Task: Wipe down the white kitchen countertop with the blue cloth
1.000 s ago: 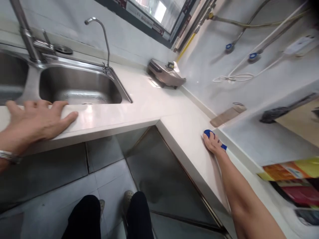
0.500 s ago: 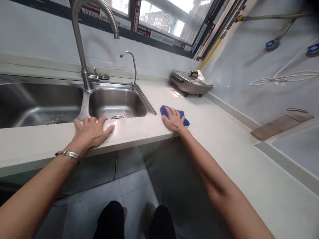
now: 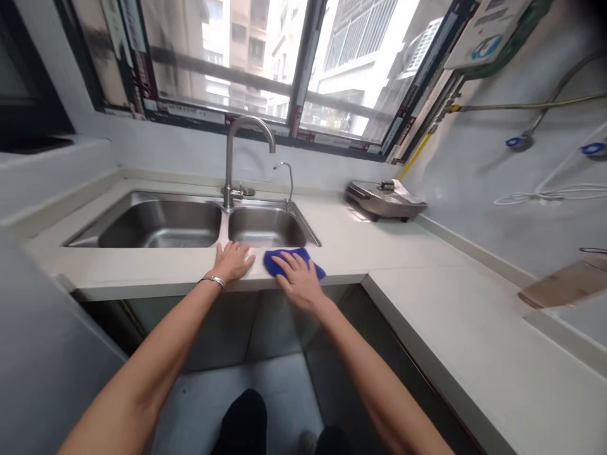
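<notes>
My right hand (image 3: 298, 278) lies over a blue cloth (image 3: 303, 254), pressing it onto the white countertop (image 3: 142, 268) in front of the smaller sink basin. Its fingers are spread across the cloth, and the cloth's edges show around them. Just left of it, my left hand (image 3: 232, 261) rests on the counter's front strip, holding nothing, with its fingers apart near the sink rim. The double steel sink (image 3: 224, 224) lies directly behind both hands.
Behind the sink rise a tall faucet (image 3: 229, 158) and a thin small tap (image 3: 291, 180). An electric pan with a lid (image 3: 382, 201) stands at the back right corner. Flattened brown cardboard (image 3: 564, 287) leans at the right wall. The counter turns a corner on the right.
My right hand has slid left along the counter with the blue cloth, closer to my left hand. My view has tilted up, showing more of the window and the whole sink.
</notes>
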A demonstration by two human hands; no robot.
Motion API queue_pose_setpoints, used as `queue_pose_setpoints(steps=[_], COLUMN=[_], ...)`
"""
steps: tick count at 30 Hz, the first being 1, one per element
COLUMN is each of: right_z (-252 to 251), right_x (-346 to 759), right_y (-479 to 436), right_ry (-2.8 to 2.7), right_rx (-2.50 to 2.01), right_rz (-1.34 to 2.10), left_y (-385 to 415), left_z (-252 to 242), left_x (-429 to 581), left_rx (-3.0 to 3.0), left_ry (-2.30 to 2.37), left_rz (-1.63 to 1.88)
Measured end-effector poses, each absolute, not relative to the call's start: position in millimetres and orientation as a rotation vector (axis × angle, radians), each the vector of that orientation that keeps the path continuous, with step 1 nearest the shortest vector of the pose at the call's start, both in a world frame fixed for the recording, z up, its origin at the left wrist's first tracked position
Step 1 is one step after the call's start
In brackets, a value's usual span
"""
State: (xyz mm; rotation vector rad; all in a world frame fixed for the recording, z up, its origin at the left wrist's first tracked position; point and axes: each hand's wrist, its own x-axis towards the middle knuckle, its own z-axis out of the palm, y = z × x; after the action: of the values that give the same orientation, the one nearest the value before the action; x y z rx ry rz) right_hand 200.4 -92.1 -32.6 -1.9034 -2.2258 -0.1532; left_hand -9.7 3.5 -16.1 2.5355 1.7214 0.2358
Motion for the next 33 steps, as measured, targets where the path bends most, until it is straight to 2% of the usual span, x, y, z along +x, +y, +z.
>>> queue_pose_setpoints(steps=[7, 11, 20, 26, 33], right_z=[-41.8, -46.1, -30.6, -19.6, -19.8], right_x=[312.4, 320.4, 226.1, 133.5, 37.2], right_y=[-114.0, -112.3, -62.0, -31.0, -49.3], right_ry=[-1.754, -1.614, -1.662, -1.944, -2.069], right_rx=[-2.373, -2.454, -2.491, -2.237, -1.943], right_rz=[-0.225, -0.230, -0.116, 0.043, 0.065], left_y=[-0.3, 5.4, 2.5, 1.5, 2.4], left_z=[-7.7, -10.9, -21.2, -22.2, -15.7], left_x=[-120.8, -163.6, -162.9, -165.5, -166.8], left_rx=[2.393, 2.225, 2.130, 2.118, 1.986], left_ry=[1.957, 2.196, 2.226, 2.147, 2.117], left_rz=[0.151, 0.215, 0.450, 0.714, 0.751])
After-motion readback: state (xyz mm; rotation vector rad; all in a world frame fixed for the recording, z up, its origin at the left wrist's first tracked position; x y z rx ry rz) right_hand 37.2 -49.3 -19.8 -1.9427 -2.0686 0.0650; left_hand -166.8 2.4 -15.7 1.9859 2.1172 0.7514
